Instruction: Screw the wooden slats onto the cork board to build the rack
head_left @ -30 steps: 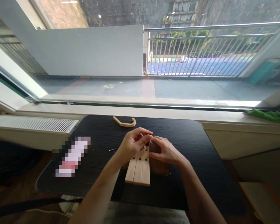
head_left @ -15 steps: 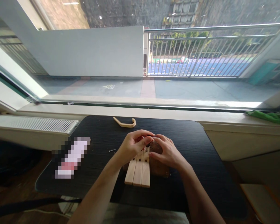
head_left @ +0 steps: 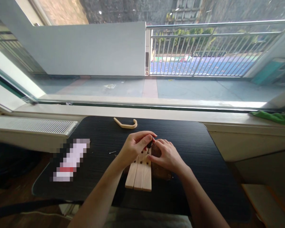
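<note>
My left hand is closed around the black handle of a screwdriver, thumb and forefinger pinching it. The tool stands nearly upright, its metal shaft pointing down at a hole near the far end of the rightmost of three pale wooden slats. Dark holes dot the slats, which lie side by side over a brown wooden block. Curled over the block is my right hand, its thumb on the right slat's edge beside the shaft, its fingertips close to the handle. The shaft's tip is too small to make out.
A pale wooden hook-shaped piece lies at the black table's far edge. One small screw or nail is left of the slats. A pixelated item lies farther left. Beyond the table are a windowsill and green cloth.
The black screwdriver handle and shaft now show between my hands, where fingers covered them before. My right hand has shifted slightly left and down. The whole view has moved a little.
</note>
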Demonstrator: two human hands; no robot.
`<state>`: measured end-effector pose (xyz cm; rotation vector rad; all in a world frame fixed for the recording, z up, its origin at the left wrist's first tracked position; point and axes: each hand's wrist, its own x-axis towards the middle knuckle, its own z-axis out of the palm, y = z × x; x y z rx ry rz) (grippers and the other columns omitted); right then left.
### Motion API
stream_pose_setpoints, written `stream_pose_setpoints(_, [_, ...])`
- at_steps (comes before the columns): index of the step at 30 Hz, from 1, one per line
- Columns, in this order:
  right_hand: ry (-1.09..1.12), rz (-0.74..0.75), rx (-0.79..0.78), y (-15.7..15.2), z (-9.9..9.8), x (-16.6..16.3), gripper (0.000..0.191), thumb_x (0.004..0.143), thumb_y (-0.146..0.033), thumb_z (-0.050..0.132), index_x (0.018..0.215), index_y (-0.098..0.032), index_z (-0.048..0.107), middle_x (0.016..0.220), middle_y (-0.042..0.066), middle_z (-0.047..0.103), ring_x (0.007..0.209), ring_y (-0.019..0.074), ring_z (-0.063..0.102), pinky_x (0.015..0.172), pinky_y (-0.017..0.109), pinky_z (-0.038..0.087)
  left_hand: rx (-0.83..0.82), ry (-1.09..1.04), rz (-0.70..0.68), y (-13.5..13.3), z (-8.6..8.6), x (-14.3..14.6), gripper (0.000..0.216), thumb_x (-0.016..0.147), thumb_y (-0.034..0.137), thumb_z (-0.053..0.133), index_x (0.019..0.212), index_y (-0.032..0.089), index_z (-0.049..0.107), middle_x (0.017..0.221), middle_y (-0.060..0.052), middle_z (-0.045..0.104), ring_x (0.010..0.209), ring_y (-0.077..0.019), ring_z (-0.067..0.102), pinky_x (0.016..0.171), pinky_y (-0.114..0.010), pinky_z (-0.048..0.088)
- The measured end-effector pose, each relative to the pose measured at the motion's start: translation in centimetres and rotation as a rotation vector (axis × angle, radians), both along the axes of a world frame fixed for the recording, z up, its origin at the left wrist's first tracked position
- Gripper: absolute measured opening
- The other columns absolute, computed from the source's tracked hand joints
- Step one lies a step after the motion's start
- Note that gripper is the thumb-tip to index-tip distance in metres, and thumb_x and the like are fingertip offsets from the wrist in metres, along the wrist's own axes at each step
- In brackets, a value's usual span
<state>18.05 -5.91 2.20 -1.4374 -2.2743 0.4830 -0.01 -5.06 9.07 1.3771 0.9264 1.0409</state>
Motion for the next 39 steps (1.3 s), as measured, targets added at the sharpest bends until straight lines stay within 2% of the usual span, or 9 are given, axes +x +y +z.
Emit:
stream_pose_setpoints(5, [0.025,0.005,0.007,0.1,-0.3,0.0,0.052,0.079,-0.050,0.070,0.124,-0.023,0.063,0.112,0.010,0.067,0.102,0.0293,0.059,0.087,0.044,0.044,-0.007,-0.026,-0.015,0.1,-0.1,0.0,0.036,0.084,0.046,0.065,0.094,0.012,0.073,0.080,-0.007,0.071,0.049,-0.0072,0.054,0.046,-0.018,0.043])
stream_pose_setpoints(9, [0.035,0.007,0.017,0.2,-0.3,0.0,0.047,0.079,-0.049,0.070,0.117,-0.022,0.065,0.112,0.011,0.067,0.099,0.0283,0.060,0.087,0.043,0.045,-0.059,-0.023,-0.083,0.1,0.3,0.1,0.036,0.087,0.046,0.061,0.093,0.012,0.070,0.061,-0.003,0.064,0.040,-0.0081,0.053,0.039,-0.018,0.038])
stream_pose_setpoints(14, [0.054,0.005,0.018,0.1,0.0,-0.1,0.037,0.079,-0.048,0.070,0.104,-0.022,0.066,0.095,0.007,0.067,0.090,0.0254,0.060,0.083,0.041,0.045,-0.094,-0.049,-0.129,-0.1,0.8,0.3,0.032,0.087,0.044,0.060,0.085,0.012,0.068,0.075,-0.004,0.066,0.045,-0.0078,0.058,0.044,-0.019,0.046])
stream_pose_setpoints(18, [0.063,-0.002,0.018,0.1,0.0,-0.1,0.034,0.079,-0.048,0.070,0.099,-0.021,0.065,0.088,0.005,0.065,0.086,0.0241,0.058,0.080,0.040,0.044,-0.034,0.027,-0.156,-0.1,0.5,0.7,0.039,0.089,0.047,0.058,0.073,0.012,0.064,0.065,0.000,0.060,0.042,-0.0040,0.052,0.040,-0.015,0.040])
stream_pose_setpoints(21, [0.070,-0.002,0.012,0.1,0.0,-0.1,0.032,0.079,-0.049,0.070,0.093,-0.021,0.065,0.085,0.004,0.064,0.084,0.0236,0.058,0.079,0.039,0.043,0.000,0.075,-0.184,0.1,0.3,0.9,0.042,0.089,0.049,0.059,0.072,0.011,0.064,0.062,0.002,0.058,0.042,-0.0029,0.051,0.040,-0.013,0.038])
stream_pose_setpoints(26, [0.083,0.010,0.004,0.1,0.2,-0.1,0.037,0.081,-0.048,0.069,0.105,-0.021,0.064,0.092,0.005,0.066,0.088,0.0232,0.058,0.081,0.039,0.043,-0.069,0.005,-0.150,0.4,0.4,0.7,0.035,0.087,0.049,0.062,0.084,0.015,0.056,0.071,0.001,0.066,0.039,-0.0039,0.053,0.038,-0.013,0.039])
stream_pose_setpoints(29, [0.072,0.016,-0.009,0.0,0.3,-0.1,0.038,0.081,-0.046,0.070,0.110,-0.022,0.065,0.093,0.005,0.066,0.089,0.0235,0.058,0.081,0.039,0.043,-0.090,-0.018,-0.140,0.5,0.5,0.4,0.035,0.085,0.049,0.065,0.083,0.017,0.050,0.067,0.001,0.068,0.040,-0.0064,0.058,0.037,-0.013,0.038])
stream_pose_setpoints(34, [0.086,0.012,-0.026,0.1,0.5,0.0,0.043,0.080,-0.047,0.071,0.113,-0.021,0.065,0.098,0.005,0.068,0.092,0.0240,0.059,0.084,0.040,0.043,-0.083,-0.005,-0.162,0.5,0.1,-0.1,0.038,0.083,0.050,0.067,0.077,0.015,0.055,0.045,0.004,0.056,0.036,-0.0079,0.055,0.035,-0.012,0.034])
stream_pose_setpoints(39, [0.097,0.011,-0.034,0.2,0.4,0.0,0.041,0.078,-0.046,0.073,0.112,-0.023,0.066,0.099,0.005,0.068,0.092,0.0239,0.060,0.083,0.039,0.043,-0.128,0.006,-0.186,0.5,0.2,-0.3,0.041,0.080,0.052,0.070,0.077,0.011,0.064,0.048,0.000,0.061,0.038,-0.0092,0.058,0.038,-0.014,0.039])
